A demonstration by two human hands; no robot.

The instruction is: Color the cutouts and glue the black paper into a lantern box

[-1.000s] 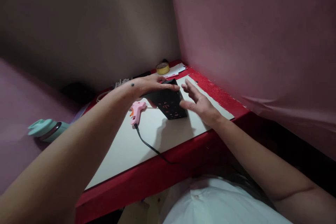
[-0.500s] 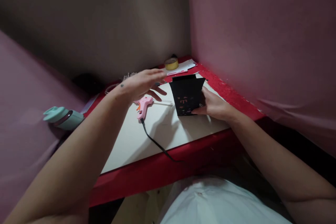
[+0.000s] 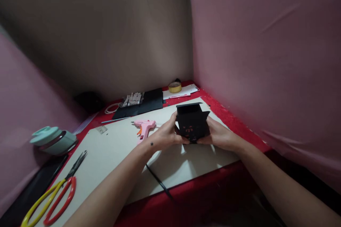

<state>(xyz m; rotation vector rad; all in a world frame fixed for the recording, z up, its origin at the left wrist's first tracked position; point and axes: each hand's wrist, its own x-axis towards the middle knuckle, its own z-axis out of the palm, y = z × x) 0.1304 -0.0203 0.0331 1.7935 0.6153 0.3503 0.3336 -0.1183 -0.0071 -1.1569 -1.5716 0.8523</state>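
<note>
A black paper box (image 3: 192, 122) with small cut-out shapes in its front stands on the white board (image 3: 117, 152), its top flaps spread outward. My left hand (image 3: 167, 133) grips its left side, thumb along the lower front edge. On the opposite side my right hand (image 3: 217, 133) holds it too, with the thumb low at the front and the other fingers partly hidden. Just left of my left hand lies a pink glue gun (image 3: 145, 126), its black cord (image 3: 158, 180) running off the front edge.
Scissors (image 3: 70, 173) with yellow and red handles lie at the left, near a mint bottle (image 3: 54, 140). Behind are a pack of markers (image 3: 132, 99), black paper (image 3: 153, 99) and a yellow tape roll (image 3: 175, 87). Walls close in the back and right.
My left hand has come down from above the glue gun and taken hold of the box's left side. My right hand still holds it. The view has tilted, bringing the scissors into sight.
</note>
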